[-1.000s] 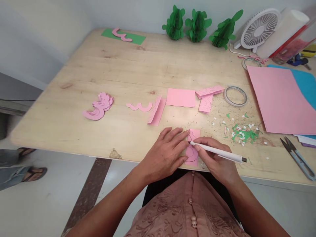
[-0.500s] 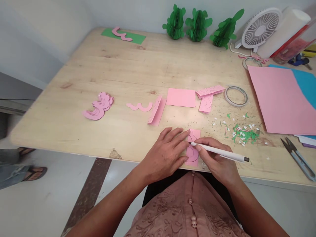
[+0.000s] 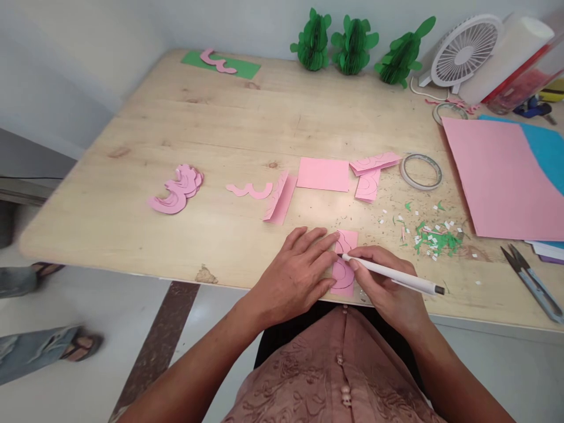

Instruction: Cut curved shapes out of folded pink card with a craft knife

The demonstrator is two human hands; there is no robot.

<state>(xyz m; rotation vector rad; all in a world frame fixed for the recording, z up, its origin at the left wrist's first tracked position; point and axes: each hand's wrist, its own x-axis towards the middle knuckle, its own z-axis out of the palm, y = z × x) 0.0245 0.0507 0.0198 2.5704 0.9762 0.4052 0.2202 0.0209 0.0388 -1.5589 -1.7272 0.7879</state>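
Note:
My right hand [image 3: 390, 288] grips a white pen [image 3: 403, 276], its tip touching a small pink paper [image 3: 342, 277] at the table's front edge. Dark curved lines are drawn on that paper. Flat on the table, with fingers stretched out, my left hand [image 3: 299, 270] rests over the paper's left side and covers part of it. Beyond the hands lie a folded pink paper [image 3: 281, 198] with drawn curves, a plain pink rectangle [image 3: 323, 174] and more folded pink pieces [image 3: 367, 185]. A wavy pink cutout [image 3: 250, 190] is beside them, and a pile of cutouts [image 3: 176, 191] sits farther left.
Thread snips [image 3: 531, 285] lie at the right near large pink sheets [image 3: 506, 176]. A tape roll [image 3: 420, 171] sits beside green and white scraps [image 3: 438, 239]. Green paper figures [image 3: 355, 46] and a fan [image 3: 465, 54] stand at the back. Another person's foot [image 3: 81, 345] shows at left.
My right hand and the pen shift only slightly over the pink paper; my left hand stays in place. At the left, the other person's nearer foot has moved toward me and to the right.

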